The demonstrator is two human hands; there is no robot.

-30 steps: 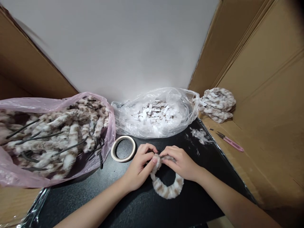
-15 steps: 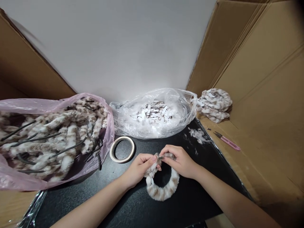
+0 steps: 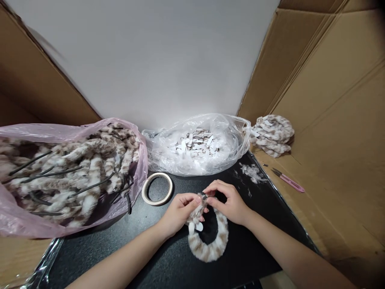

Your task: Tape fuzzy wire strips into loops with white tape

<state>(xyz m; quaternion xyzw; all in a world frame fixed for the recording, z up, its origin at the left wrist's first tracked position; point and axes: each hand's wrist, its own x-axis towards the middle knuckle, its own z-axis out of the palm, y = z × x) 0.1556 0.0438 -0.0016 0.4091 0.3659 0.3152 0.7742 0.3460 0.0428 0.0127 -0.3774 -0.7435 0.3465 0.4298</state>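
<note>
A white and brown fluffy fur ring (image 3: 209, 251) hangs in a loop below my two hands, over the black table. My left hand (image 3: 183, 210) pinches one end of it between thumb and fingers. My right hand (image 3: 228, 202) is closed at the top of the loop, its fingertips meeting the left ones around a short dark piece that pokes out of the fur. What exactly the right fingertips grip is partly hidden. A small white tag (image 3: 199, 226) dangles from the fur just under my left fingers.
A pink plastic bag (image 3: 141, 160) of fur strips with dark cords lies left. Beside it sit a tape roll (image 3: 144, 192) and a clear bag (image 3: 168, 162) of white tags. At right are stacked fur rings (image 3: 275, 136), fluff (image 3: 254, 173), a pink-handled cutter (image 3: 291, 184) and cardboard walls (image 3: 337, 120).
The ring's loop has grown longer and hangs slightly lower. Its white tag has swung to the right and now shows more of its face. Both hands stay nearly in place.
</note>
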